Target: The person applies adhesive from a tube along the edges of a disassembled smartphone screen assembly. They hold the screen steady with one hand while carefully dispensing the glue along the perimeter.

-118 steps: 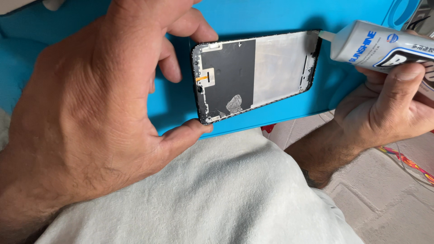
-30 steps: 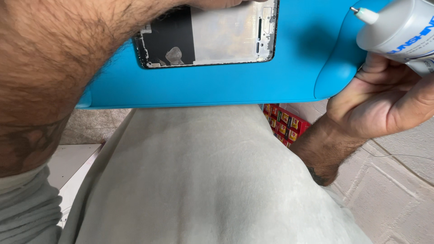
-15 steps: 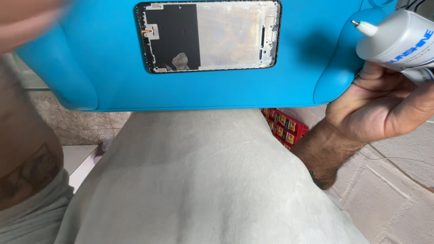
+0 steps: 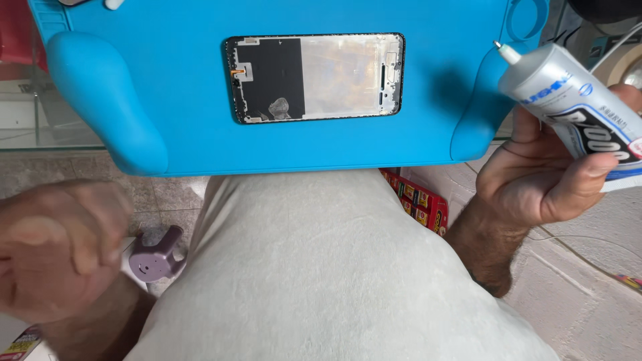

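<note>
Where the view begins at lower left, the left hand (image 4: 57,251) sits blurred, fingers curled into a loose fist; whether it holds anything cannot be told. Just beside its wrist: one small purple plastic piece (image 4: 155,257), rounded, with a short stem, lying on a pale speckled stone floor (image 4: 174,200).

Item, centre top: blue work mat (image 4: 167,80), soft matte silicone, with two thick rounded lobes at its near corners and moulded recesses along the far edge. Flat on its middle, long side across the view, lies the phone frame (image 4: 314,78), a thin black rectangular bezel with rough adhesive residue along the rim, left part dark with a small orange flex tab, right part a cloudy, reflective pale panel with narrow slots.

Item, centre bottom: light grey fabric (image 4: 334,267), fine knit, covering the person's lap below the mat's near edge.

Item, right of lap: red printed carton (image 4: 418,199), partly hidden, on pale floor tiles.

Item, far right: glue tube (image 4: 568,107), silvery soft-walled, with a white pointed nozzle aimed up-left, clear of the mat. The right hand (image 4: 542,177) grips it, thumb pressed across the body, fingers wrapped behind, forearm rising from lower right.
</note>
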